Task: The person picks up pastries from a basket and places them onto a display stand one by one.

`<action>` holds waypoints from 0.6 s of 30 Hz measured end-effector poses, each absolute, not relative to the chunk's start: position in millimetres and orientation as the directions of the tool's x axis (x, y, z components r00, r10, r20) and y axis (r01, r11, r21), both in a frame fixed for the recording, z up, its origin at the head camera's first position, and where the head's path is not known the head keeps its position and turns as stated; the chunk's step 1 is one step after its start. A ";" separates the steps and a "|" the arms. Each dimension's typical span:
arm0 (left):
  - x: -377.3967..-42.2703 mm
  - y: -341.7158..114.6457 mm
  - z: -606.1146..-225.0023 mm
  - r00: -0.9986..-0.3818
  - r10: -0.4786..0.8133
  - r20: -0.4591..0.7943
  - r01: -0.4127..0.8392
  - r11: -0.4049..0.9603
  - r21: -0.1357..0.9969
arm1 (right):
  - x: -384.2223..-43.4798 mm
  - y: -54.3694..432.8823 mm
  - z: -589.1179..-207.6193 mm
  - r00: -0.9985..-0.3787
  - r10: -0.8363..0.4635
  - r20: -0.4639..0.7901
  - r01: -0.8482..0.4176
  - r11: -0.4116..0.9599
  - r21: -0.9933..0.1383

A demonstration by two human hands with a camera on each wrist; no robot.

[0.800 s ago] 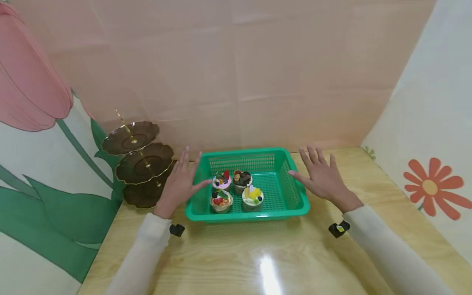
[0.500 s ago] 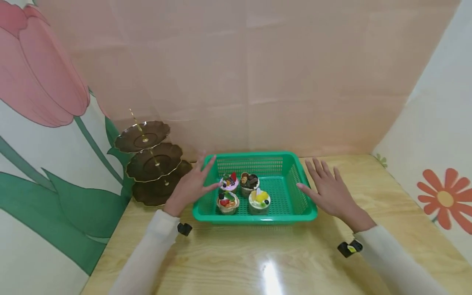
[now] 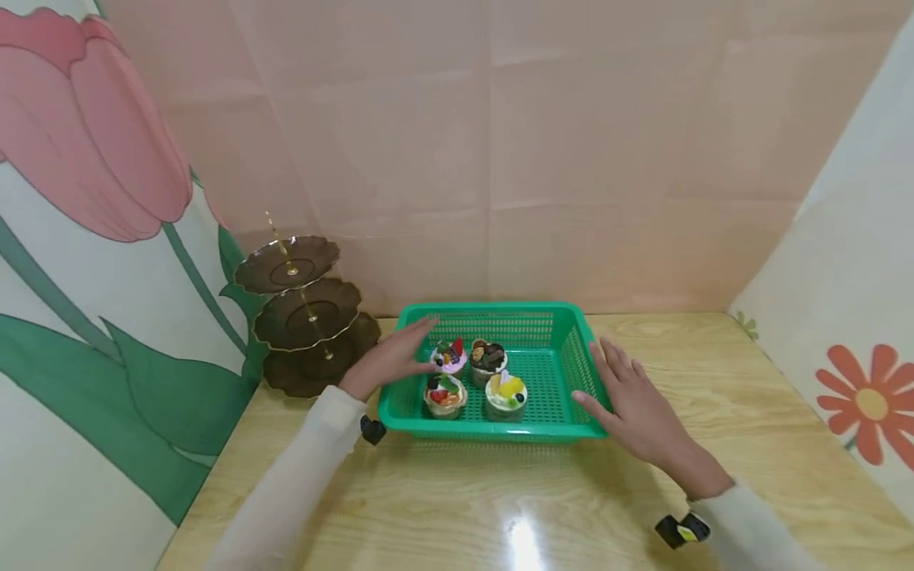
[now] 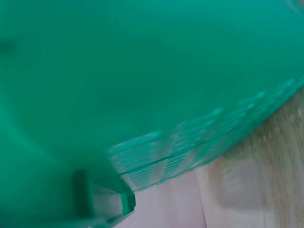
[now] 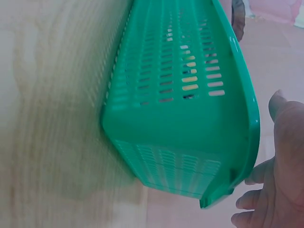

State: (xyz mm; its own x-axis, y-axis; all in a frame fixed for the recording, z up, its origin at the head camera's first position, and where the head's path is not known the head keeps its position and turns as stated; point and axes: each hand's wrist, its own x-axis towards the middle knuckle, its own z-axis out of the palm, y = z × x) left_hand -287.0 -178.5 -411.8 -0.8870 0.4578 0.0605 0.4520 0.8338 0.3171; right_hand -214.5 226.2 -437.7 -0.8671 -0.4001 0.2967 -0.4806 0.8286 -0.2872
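Reaching for the basket (image 3: 493,430) from both ends looks like the step in hand. It sits on the tabletop (image 3: 443,507) near the backdrop (image 3: 500,159), with four cupcakes (image 3: 505,400) grouped towards its left side. The left hand (image 3: 385,365) is over the left rim, fingers (image 3: 416,333) extended and thumb pointing inward near the cupcakes, with no grip showing; its wrist view gives only blurred green wall. The right hand (image 3: 635,404) is at the right rim, thumb towards the inside; its wrist view shows the fingers just outside the rim, unclenched and holding nothing. Whether either hand touches the basket, I cannot tell. A tiered stand (image 3: 296,327) is on the left, behind that hand. The next move probably calls for bringing both hands evenly onto the ends and curling the fingers under the rims, keeping the left thumb off the cupcakes.
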 end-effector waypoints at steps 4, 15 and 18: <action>-297.4 -167.7 -410.7 -0.873 0.488 0.004 0.465 0.830 0.309 | -208.2 226.9 -444.8 -0.879 -0.385 0.281 -0.465 0.825 -0.322; -308.1 -159.9 -414.0 -0.866 0.486 -0.116 0.446 0.857 0.258 | -199.4 221.6 -454.4 -0.906 -0.360 0.221 -0.421 0.810 -0.407; -307.8 -160.6 -413.9 -0.868 0.483 -0.119 0.444 0.860 0.252 | -201.6 221.3 -454.1 -0.904 -0.364 0.226 -0.427 0.809 -0.405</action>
State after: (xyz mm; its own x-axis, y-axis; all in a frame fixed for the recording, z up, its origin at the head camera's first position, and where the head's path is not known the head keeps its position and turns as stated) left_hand -307.8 -160.6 -413.9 -0.8678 0.4825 -0.1189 0.4436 0.8599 0.2524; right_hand -201.6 221.3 -454.1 -0.9036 -0.3642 0.2256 -0.4270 0.8085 -0.4050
